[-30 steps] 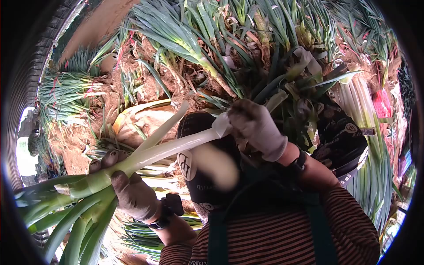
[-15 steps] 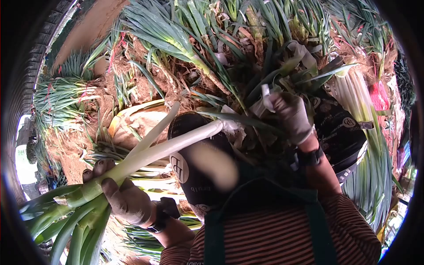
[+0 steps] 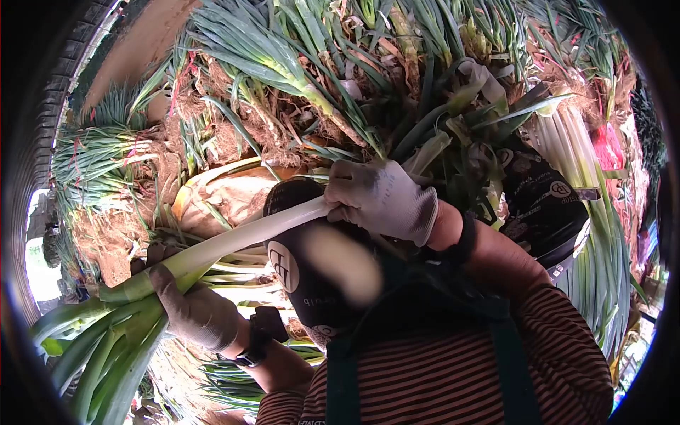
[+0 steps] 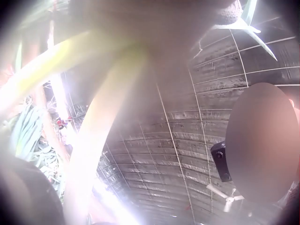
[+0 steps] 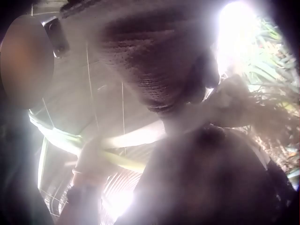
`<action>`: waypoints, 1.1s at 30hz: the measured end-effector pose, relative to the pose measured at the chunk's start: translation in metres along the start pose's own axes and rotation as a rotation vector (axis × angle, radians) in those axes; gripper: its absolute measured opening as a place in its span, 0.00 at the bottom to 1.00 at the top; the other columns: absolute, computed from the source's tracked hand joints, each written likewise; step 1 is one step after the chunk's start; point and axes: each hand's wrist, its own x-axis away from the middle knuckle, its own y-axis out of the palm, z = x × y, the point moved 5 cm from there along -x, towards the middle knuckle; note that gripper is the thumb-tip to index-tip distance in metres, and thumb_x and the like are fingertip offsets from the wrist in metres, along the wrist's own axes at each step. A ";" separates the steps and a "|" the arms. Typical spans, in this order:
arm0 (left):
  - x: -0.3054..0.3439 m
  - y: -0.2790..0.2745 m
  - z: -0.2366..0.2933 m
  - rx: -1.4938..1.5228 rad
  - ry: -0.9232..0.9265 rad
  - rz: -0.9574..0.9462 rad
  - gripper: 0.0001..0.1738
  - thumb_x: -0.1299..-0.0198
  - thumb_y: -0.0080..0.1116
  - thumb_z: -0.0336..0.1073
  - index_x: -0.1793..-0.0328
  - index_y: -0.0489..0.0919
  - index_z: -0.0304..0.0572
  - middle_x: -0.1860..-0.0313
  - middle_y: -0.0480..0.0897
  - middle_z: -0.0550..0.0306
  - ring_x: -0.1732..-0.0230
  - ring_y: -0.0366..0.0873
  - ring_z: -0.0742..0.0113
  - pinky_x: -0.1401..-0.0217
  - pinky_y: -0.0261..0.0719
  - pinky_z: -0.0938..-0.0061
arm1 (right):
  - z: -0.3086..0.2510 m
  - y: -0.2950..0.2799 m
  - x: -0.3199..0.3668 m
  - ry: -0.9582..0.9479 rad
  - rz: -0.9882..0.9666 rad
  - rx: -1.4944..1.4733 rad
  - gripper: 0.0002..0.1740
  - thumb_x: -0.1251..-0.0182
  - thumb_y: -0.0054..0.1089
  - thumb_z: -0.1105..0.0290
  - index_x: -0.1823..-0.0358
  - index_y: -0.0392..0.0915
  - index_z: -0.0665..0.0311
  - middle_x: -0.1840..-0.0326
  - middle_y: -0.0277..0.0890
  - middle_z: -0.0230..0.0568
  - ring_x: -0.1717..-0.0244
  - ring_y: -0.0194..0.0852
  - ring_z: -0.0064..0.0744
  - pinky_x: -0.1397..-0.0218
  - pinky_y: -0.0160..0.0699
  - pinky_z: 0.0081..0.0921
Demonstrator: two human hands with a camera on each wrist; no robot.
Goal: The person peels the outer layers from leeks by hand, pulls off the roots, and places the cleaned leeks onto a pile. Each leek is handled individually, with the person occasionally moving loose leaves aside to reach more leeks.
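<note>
A thick green onion (image 3: 241, 244) with a long white shank slants across the person's lap in the head view, its green leaves fanning toward the lower left. The gloved left hand (image 3: 202, 315) grips it where white turns to green. At the other end, the gloved right hand (image 3: 382, 200) holds the white tip between curled fingers, which hide that end. Two pale stems (image 4: 101, 115) fork out from the left hand in the left wrist view, blurred by glare. In the right wrist view, the white shank (image 5: 138, 136) runs between both hands.
Bundles of green onions with brown roots (image 3: 283, 60) line the back, and more (image 3: 99, 159) are stacked at left. Stripped dark leaves (image 3: 460, 134) heap behind the right hand. A bundle with white shanks (image 3: 567, 145) lies at right, beside a dark printed knee covering (image 3: 538, 205).
The right hand pulled away from the tip to the right with a white strip of skin, then came back without it and took hold of the tip. The forked second stem no longer shows separately.
</note>
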 end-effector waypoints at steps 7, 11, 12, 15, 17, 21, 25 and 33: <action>0.000 0.004 0.001 -0.058 0.050 0.030 0.23 0.35 0.59 0.33 0.40 0.73 0.22 0.51 0.82 0.42 0.52 0.78 0.60 0.43 0.76 0.66 | -0.009 0.007 0.029 -0.136 0.213 0.249 0.09 0.45 0.65 0.68 0.69 0.75 0.64 0.80 0.72 0.38 0.81 0.76 0.40 0.76 0.77 0.37; -0.001 -0.004 -0.006 -0.051 0.006 0.069 0.21 0.34 0.58 0.34 0.42 0.75 0.21 0.51 0.82 0.44 0.51 0.78 0.61 0.42 0.75 0.67 | -0.001 -0.019 0.061 -0.081 -0.059 0.262 0.12 0.47 0.69 0.61 0.73 0.79 0.61 0.76 0.75 0.40 0.79 0.78 0.41 0.73 0.79 0.37; -0.002 -0.006 -0.009 -0.025 -0.021 0.069 0.21 0.33 0.58 0.35 0.42 0.76 0.22 0.51 0.81 0.44 0.51 0.78 0.61 0.41 0.75 0.67 | 0.002 -0.029 0.062 0.003 -0.050 0.244 0.14 0.48 0.69 0.59 0.73 0.80 0.61 0.74 0.76 0.41 0.78 0.78 0.41 0.73 0.79 0.37; -0.003 -0.007 -0.016 0.043 -0.086 0.048 0.22 0.33 0.58 0.36 0.41 0.76 0.23 0.48 0.81 0.45 0.48 0.77 0.61 0.39 0.74 0.66 | 0.002 -0.052 0.053 0.296 -0.134 0.198 0.22 0.50 0.73 0.54 0.62 0.82 0.63 0.65 0.80 0.44 0.69 0.81 0.45 0.66 0.81 0.39; -0.003 -0.008 -0.017 0.064 -0.105 0.017 0.25 0.33 0.58 0.38 0.37 0.74 0.24 0.45 0.80 0.46 0.46 0.77 0.60 0.37 0.73 0.64 | -0.001 -0.054 0.036 0.276 0.083 0.022 0.27 0.51 0.76 0.54 0.55 0.81 0.65 0.62 0.80 0.46 0.64 0.82 0.48 0.61 0.80 0.40; -0.002 -0.005 -0.015 0.134 -0.063 -0.148 0.32 0.31 0.55 0.45 0.29 0.66 0.28 0.37 0.76 0.44 0.40 0.74 0.57 0.32 0.71 0.62 | 0.026 0.008 0.026 0.387 -0.434 -0.124 0.24 0.44 0.70 0.53 0.53 0.77 0.62 0.55 0.80 0.44 0.55 0.80 0.54 0.53 0.78 0.47; -0.009 -0.010 -0.006 0.028 0.010 -0.191 0.37 0.28 0.49 0.55 0.26 0.64 0.30 0.32 0.72 0.43 0.30 0.68 0.57 0.28 0.68 0.61 | 0.003 -0.006 0.024 0.249 0.091 0.055 0.18 0.51 0.74 0.67 0.59 0.77 0.61 0.60 0.78 0.41 0.64 0.81 0.46 0.63 0.82 0.37; -0.019 -0.063 -0.055 0.072 -0.273 0.088 0.29 0.33 0.61 0.46 0.38 0.74 0.26 0.47 0.79 0.45 0.47 0.79 0.61 0.39 0.78 0.69 | 0.000 0.005 0.022 0.219 0.132 0.166 0.24 0.53 0.75 0.69 0.53 0.77 0.59 0.54 0.76 0.39 0.63 0.83 0.42 0.62 0.84 0.35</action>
